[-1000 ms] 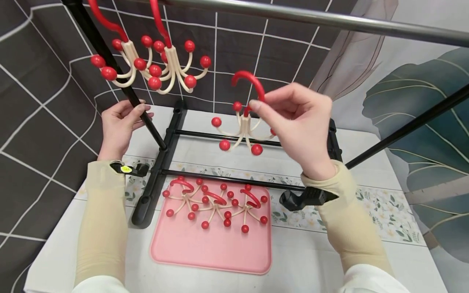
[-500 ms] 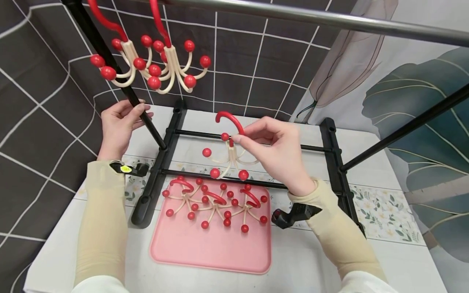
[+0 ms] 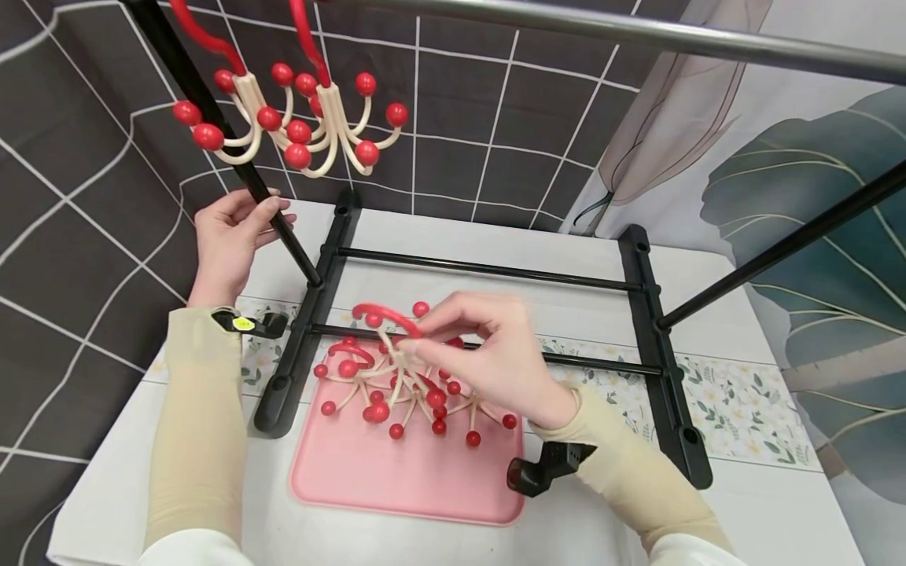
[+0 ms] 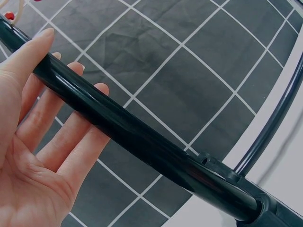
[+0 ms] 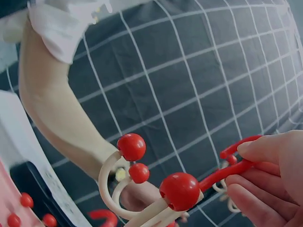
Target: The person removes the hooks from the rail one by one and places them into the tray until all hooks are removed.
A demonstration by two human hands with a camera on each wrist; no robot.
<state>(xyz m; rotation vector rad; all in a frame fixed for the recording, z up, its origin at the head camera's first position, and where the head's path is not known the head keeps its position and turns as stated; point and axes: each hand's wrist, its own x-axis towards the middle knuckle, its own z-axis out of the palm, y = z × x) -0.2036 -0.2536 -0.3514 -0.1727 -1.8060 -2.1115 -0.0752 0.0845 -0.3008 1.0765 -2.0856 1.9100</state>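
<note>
My left hand [image 3: 230, 240] holds the slanted black post [image 4: 137, 139] of a rack, thumb in front and fingers behind. My right hand [image 3: 488, 354] pinches the red hook of a multi-arm hanger [image 3: 388, 312] with cream arms and red ball tips. In the head view this hanger tilts above the back of a pink tray [image 3: 410, 487]. Similar hangers lie there, including a left hanger [image 3: 361, 384] and a right hanger [image 3: 476, 402]; the middle one is mostly hidden. In the right wrist view, the held hanger's red balls [image 5: 180, 191] show close up.
Two more such hangers, an outer hanger [image 3: 248, 98] and an inner hanger [image 3: 330, 102], hang at upper left. A metal rail [image 3: 602, 30] crosses the top. Black crossbars [image 3: 488, 271] join the rack's feet behind the tray. A patterned curtain [image 3: 814, 196] hangs at right.
My right hand has come down and to the left with the hanger, from above the rear crossbar to over the tray's back. The left hand has stayed on the post.
</note>
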